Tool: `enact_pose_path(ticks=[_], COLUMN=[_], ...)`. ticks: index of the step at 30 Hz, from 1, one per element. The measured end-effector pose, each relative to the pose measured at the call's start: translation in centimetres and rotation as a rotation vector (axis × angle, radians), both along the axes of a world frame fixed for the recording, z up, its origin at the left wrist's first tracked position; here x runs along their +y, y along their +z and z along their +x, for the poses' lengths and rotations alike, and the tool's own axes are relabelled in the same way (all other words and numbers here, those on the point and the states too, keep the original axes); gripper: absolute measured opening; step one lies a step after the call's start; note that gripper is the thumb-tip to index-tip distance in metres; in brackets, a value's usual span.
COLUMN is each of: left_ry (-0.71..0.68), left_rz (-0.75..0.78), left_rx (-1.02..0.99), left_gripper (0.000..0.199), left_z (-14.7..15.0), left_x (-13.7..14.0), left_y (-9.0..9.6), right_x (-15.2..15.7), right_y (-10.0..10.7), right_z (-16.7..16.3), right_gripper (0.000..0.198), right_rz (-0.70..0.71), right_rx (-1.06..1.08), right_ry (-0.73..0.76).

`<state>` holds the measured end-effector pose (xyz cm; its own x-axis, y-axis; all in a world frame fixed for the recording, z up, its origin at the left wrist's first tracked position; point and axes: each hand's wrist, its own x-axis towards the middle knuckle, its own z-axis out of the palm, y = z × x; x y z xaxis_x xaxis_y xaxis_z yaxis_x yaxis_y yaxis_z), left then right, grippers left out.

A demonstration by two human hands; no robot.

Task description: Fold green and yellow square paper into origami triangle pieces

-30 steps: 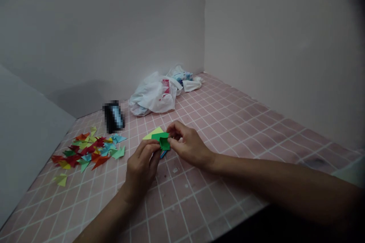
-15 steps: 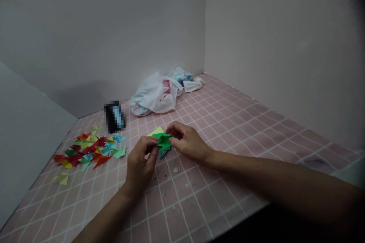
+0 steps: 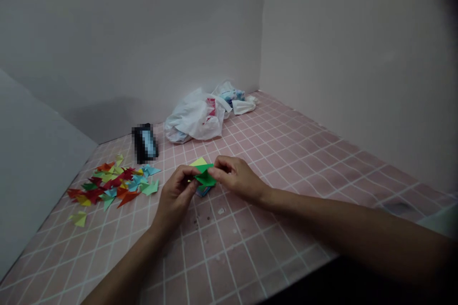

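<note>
A partly folded sheet of green origami paper [image 3: 205, 178] is held between my two hands near the middle of the table. My left hand [image 3: 180, 185] pinches its left side between thumb and fingers. On the right edge, my right hand [image 3: 234, 177] grips it the same way, fingers curled. Behind and beneath the green paper lies a stack with a yellow sheet [image 3: 199, 161] on top; its blue edges peep out below. Folded paper shapes [image 3: 114, 181] in red, orange, yellow, green and blue lie heaped to the left of my left hand.
A white plastic bag [image 3: 195, 116] sits against the back wall, beside a blue-and-white packet [image 3: 232, 93]. A dark, pixelated device [image 3: 145, 143] stands behind the paper heap. Pink grid cloth [image 3: 286, 138] covers the table, and walls close it in at the back and right.
My fingers have shifted slightly on the green paper, which now looks flatter and more pointed. My left hand has turned a little. The whole view has moved slightly.
</note>
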<state>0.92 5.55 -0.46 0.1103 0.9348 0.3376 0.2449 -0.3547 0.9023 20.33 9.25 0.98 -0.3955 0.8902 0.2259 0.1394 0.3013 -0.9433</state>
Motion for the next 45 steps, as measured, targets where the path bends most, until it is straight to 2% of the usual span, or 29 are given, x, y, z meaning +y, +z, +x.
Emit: enact_pose_path(ticks=[2,4,6,9,13,20,36,39,45], left_ry=[-0.066,-0.109,-0.138,-0.145,-0.146,-0.186,-0.089,-0.067,0.008], left_rz=[-0.054,-0.096,-0.134,-0.190,-0.279,-0.341,-0.361,-0.323,-0.142], left_rx=[-0.037,-0.063,-0.091,-0.133,-0.209,-0.223,-0.267,-0.214,0.019], left_gripper=[0.009,0.010,0.011,0.012,0.015,0.017,0.017,0.017,0.013], left_z=[-0.3,-0.5,-0.5,-0.4,-0.4,-0.5,0.2,0.2,1.3], left_x=[0.2,0.2,0.2,0.1,0.0,0.1,-0.4,-0.5,-1.1], left_y=[0.4,0.6,0.6,0.4,0.2,0.0,0.4,0.6,1.7], right_x=[0.2,0.4,0.6,0.6,0.5,0.5,0.3,0.3,-0.6], right_y=[-0.1,-0.4,-0.8,-1.1,-1.2,-1.1,-1.1,-1.0,-0.5], right_z=[0.0,-0.1,-0.2,-0.3,-0.3,-0.1,-0.2,-0.3,-0.3], right_gripper=[0.028,0.028,0.030,0.028,0.027,0.026,0.022,0.022,0.006], right_rz=[-0.090,-0.255,-0.379,-0.443,-0.455,-0.451,-0.394,-0.316,-0.010], right_rx=[0.159,0.313,0.371,0.390,0.381,0.368,0.333,0.265,-0.016], right_ry=[0.077,0.164,0.241,0.309,0.310,0.289,0.309,0.294,0.155])
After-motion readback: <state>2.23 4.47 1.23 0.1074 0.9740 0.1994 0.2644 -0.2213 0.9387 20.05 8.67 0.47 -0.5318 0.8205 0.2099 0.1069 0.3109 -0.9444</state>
